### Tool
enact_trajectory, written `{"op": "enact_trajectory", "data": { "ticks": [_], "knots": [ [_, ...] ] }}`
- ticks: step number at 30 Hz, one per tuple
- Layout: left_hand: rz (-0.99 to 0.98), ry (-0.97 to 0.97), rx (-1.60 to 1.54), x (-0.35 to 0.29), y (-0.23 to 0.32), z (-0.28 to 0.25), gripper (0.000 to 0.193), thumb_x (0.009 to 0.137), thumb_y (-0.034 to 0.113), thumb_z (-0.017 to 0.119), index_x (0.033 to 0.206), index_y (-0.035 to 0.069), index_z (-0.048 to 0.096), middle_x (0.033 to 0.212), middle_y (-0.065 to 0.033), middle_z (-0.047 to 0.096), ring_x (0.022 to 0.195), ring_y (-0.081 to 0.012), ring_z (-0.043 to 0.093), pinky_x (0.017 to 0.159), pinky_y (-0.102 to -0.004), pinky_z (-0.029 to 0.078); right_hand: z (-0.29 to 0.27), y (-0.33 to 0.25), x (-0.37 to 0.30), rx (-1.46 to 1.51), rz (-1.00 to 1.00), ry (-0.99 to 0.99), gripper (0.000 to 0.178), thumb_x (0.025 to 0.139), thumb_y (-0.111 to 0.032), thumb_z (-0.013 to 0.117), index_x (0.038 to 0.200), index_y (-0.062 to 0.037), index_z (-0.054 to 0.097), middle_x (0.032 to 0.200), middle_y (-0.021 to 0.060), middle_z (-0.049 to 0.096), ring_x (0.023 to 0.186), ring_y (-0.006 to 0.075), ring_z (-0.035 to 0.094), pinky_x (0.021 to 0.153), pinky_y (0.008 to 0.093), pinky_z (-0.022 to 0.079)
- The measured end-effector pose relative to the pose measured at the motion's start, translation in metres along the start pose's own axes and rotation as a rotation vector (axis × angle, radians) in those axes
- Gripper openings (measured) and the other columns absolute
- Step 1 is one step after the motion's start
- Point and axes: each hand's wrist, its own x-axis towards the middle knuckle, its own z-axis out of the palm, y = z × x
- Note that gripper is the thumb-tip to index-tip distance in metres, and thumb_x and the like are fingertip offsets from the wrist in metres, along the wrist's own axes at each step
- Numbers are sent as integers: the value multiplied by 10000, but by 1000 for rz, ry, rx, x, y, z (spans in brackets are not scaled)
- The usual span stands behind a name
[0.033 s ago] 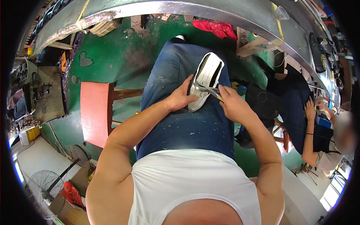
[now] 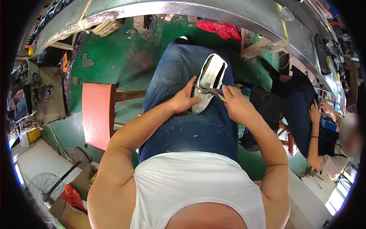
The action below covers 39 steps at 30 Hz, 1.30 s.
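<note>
A white shoe [image 2: 214, 72], its underside turned up and its edge ragged, lies across my lap on my blue jeans [image 2: 179, 129]. My left hand [image 2: 183, 100] grips its near left side, the thumb laid over the near end and the fingers partly hidden beyond the edge. In my right hand [image 2: 237, 104] are metal pincers [image 2: 209, 89]. Their head rests over the middle of the shoe's underside, and the handles run back into my closed fingers. Whether the jaws pinch any material is too small to tell.
A long metal-edged bench [image 2: 183, 8] curves across the far side. At my left stand a red-topped stool [image 2: 97, 114] and a wire fan [image 2: 44, 194]. Red cloth [image 2: 221, 29] lies on the green floor. Another person [image 2: 324, 133] sits at the right, near dark shoes [image 2: 324, 55] on the bench.
The pincers' head has shifted and turned slightly on the shoe, and its bright glint is gone. My left hand and the shoe have hardly moved.
</note>
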Motion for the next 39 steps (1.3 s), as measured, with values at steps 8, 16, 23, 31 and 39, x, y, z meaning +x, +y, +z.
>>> {"op": "enact_trajectory", "data": {
  "ticks": [8,16,23,31,39],
  "knots": [
    [5,-197,-855,7,-11,-11,821,982,305,500,1580,-1,28,1570,-180,333,1429,-273,370,1192,-406,267,-64,-23,71,-62,28,-708,261,867,-168,634,981,66,654,887,257,676,892,411,668,781,473,535],
    [-303,423,-710,36,25,26,689,1073,521,222,1489,3,403,1426,-146,535,1283,-265,534,1101,-410,403,9,1,31,354,170,-403,279,895,-227,632,1016,24,629,934,249,671,929,435,644,829,506,500],
    [-64,691,79,63,-12,18,620,1075,431,294,1348,-66,542,1213,-248,662,1150,-361,623,992,-369,460,5,10,30,550,325,-471,289,888,-256,647,1043,-15,605,998,232,664,942,420,639,842,494,492],
    [286,580,473,45,-3,23,470,1051,281,400,1436,17,452,1311,-323,551,1138,-490,584,993,-438,470,14,23,41,63,212,49,302,908,-159,618,1101,55,528,1058,253,628,1012,440,622,878,482,510],
    [295,268,932,42,13,1,548,1023,228,459,1546,178,303,1443,-409,351,1083,-510,607,923,-481,532,-14,67,52,744,527,-510,222,938,-217,620,961,0,573,882,172,655,803,304,684,736,412,545]
  ]
}}
